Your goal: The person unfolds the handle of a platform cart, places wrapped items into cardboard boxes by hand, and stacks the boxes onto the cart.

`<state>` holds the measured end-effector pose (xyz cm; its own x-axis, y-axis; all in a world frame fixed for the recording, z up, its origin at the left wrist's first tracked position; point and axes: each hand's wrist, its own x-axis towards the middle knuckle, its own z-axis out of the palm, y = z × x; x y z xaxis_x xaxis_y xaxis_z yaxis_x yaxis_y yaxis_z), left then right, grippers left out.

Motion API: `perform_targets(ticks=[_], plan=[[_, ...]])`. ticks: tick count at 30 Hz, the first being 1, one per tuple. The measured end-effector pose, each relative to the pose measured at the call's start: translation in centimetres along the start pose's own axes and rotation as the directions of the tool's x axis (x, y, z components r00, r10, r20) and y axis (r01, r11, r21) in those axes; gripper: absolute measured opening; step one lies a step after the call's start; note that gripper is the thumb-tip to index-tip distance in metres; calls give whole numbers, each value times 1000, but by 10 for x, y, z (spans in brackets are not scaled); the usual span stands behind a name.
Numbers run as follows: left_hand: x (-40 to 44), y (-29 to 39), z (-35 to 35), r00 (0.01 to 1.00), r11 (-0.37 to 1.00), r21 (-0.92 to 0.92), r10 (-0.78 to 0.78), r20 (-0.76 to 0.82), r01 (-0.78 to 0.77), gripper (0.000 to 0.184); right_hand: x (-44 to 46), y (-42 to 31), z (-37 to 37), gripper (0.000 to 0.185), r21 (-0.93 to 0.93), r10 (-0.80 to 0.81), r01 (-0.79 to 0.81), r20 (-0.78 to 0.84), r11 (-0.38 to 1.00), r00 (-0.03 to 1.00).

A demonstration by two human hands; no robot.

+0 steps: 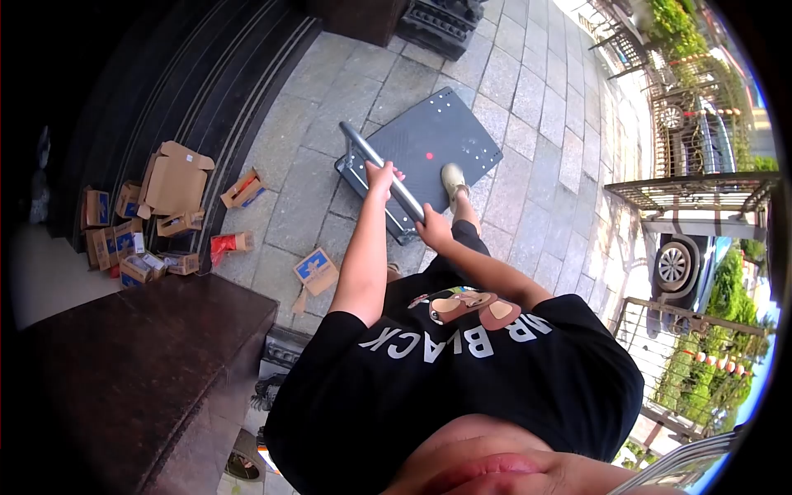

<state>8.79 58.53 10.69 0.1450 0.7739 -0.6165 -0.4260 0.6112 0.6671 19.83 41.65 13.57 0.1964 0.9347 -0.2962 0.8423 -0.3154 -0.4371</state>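
A dark grey platform trolley [417, 124] with a red dot on its deck lies on the paving in front of me. Its tubular metal handle [403, 198] runs diagonally along the near side. My left hand [382, 178] is closed around the middle of this bar. Lower down, my right hand [433, 229] grips the bar close to its right end. A foot in a light shoe [453, 180] rests on the deck's right part.
Several small cardboard boxes [183, 225] and a larger opened carton [178, 176] are on the dark steps [239, 91] at left. One box [316, 272] lies on the paving. A dark stone block [206, 330] stands lower left. Metal railings [693, 196] and a parked car [681, 268] are at right.
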Motion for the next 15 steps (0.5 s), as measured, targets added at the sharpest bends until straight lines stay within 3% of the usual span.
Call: perform_targets(ticks=[4, 7, 13, 15], plan=[[-10, -14, -19, 1000, 999, -44, -28, -1, 28, 37, -11, -1, 4, 29, 18, -156, 157, -5, 988, 988], [-32, -28, -40, 998, 995, -68, 66, -13, -67, 37, -32, 1, 11, 30, 74, -202, 196, 85, 978, 976], [-110, -36, -99, 968, 966, -169, 162, -193, -195, 31, -96, -31, 39, 30, 307, -294, 212, 251, 928, 922], [-132, -37, -117, 969, 971, -174, 123, -213, -162, 36, -111, -37, 46, 30, 370, -299, 177, 301, 912, 906]])
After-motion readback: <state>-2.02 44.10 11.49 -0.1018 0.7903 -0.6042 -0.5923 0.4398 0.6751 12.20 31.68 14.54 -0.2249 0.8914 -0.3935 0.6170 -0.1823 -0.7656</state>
